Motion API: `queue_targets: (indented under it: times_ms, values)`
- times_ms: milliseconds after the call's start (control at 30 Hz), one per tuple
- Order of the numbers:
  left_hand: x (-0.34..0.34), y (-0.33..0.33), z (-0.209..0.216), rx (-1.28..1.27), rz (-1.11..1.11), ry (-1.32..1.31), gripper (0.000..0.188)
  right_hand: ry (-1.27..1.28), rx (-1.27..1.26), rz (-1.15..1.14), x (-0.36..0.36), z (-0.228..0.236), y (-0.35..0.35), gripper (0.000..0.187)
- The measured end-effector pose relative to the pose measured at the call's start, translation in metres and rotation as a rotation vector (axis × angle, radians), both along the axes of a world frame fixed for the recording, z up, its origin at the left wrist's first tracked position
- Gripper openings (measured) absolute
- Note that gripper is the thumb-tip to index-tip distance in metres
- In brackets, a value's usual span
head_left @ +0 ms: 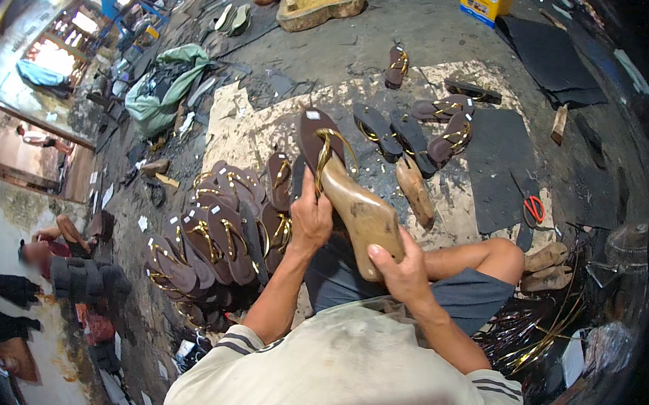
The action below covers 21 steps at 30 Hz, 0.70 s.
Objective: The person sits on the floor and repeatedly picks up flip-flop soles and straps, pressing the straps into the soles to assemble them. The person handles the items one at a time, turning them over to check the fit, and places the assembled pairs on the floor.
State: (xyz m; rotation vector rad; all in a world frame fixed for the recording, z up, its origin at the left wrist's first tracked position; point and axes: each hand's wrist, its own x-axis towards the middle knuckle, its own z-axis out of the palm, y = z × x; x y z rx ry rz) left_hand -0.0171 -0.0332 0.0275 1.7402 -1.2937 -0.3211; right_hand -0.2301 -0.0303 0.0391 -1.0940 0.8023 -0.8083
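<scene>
In front of my chest I hold a smooth wooden shoe last (362, 213) slantwise. A brown thong sandal (311, 132) with gold straps sits at its toe end, the toe of the last reaching under the straps. My left hand (313, 221) is closed on the sandal near its strap; part of the sole hides behind the fingers. Around the heel end of the last my right hand (409, 271) is closed, thumb on top. Left of my lap lies a pile of brown sandals (214, 231) with gold straps. Another wooden last (416, 191) rests on the floor ahead.
Dark sandals (392, 135) and more brown ones (450, 136) lie ahead. Red-handled scissors (534, 208) are near a black sheet (489, 171) on the right. Gold strips (529, 336) and two lasts (546, 268) lie by my knee. A wooden block (322, 6) stands far ahead; another person (67, 238) sits left.
</scene>
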Motion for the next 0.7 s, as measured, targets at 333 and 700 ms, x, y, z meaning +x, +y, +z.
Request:
queue_targets:
  times_ms: [333, 700]
  values:
    - [0.050, -0.024, 0.044, -0.270, -0.209, 0.885, 0.074, 0.209, -0.620, -0.225, 0.024, 0.015, 0.002, 0.067]
    - [-0.001, -0.035, 0.055, -0.375, -0.234, 1.312, 0.055, 0.261, -0.905, -0.263, 0.033, 0.018, 0.005, 0.067]
